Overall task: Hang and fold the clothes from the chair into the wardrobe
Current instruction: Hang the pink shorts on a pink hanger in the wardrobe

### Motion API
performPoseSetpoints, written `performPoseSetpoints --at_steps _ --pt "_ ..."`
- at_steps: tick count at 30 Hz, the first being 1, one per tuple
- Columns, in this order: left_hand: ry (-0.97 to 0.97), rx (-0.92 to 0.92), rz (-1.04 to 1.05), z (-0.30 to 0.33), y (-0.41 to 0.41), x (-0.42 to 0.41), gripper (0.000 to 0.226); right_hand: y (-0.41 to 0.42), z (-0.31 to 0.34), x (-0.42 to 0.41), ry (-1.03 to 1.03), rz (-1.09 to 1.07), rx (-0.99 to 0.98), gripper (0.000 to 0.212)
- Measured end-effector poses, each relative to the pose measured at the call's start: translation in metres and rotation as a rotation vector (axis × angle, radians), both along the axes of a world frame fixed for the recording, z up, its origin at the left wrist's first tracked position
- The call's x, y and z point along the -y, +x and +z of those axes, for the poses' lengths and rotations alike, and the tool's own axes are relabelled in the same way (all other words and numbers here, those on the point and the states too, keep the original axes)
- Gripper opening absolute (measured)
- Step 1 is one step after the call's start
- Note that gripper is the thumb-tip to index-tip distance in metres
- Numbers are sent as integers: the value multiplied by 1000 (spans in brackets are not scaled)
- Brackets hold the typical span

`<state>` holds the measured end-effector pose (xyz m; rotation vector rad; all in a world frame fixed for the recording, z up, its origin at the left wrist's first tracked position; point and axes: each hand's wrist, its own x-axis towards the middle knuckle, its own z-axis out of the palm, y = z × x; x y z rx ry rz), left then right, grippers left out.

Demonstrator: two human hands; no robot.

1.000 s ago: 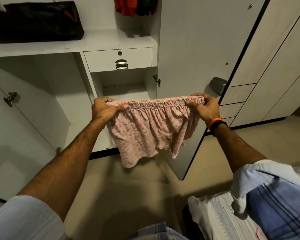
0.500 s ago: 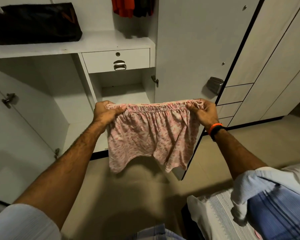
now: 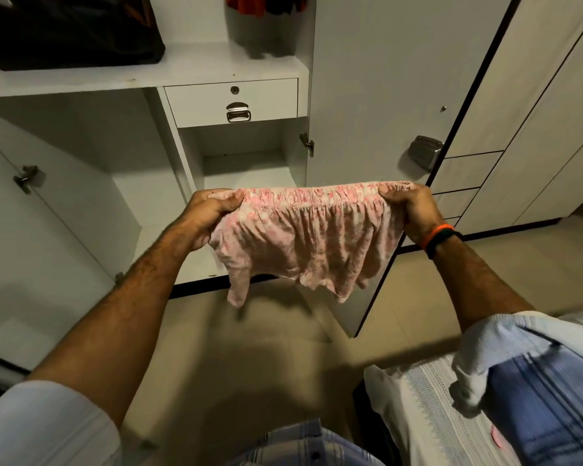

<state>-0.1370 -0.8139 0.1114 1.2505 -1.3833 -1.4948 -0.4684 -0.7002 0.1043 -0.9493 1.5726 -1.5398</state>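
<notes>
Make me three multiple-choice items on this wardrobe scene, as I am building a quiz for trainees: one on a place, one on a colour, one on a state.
1. Where is the black bag?
A. on the wardrobe's upper shelf
B. on the floor
C. inside the drawer

2. What colour are the patterned shorts?
A. green
B. pink
C. black

3. How is the drawer with the metal handle?
A. pulled out
B. removed
C. closed

Answers:
1 A, it sits on the shelf above the drawer.
2 B, pink print, waistband held stretched between left hand and right hand.
3 C, its front lies flush with the frame.
</notes>
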Motion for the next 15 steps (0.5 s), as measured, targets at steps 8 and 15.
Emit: performPoseSetpoints --at_steps 8,15 --pt "-77 300 233 -15 -53 -9 31 56 -7 29 210 -163 -410 28" --pt "-42 162 115 -10 -98 -28 13 102 -2 40 104 -25 -464 20"
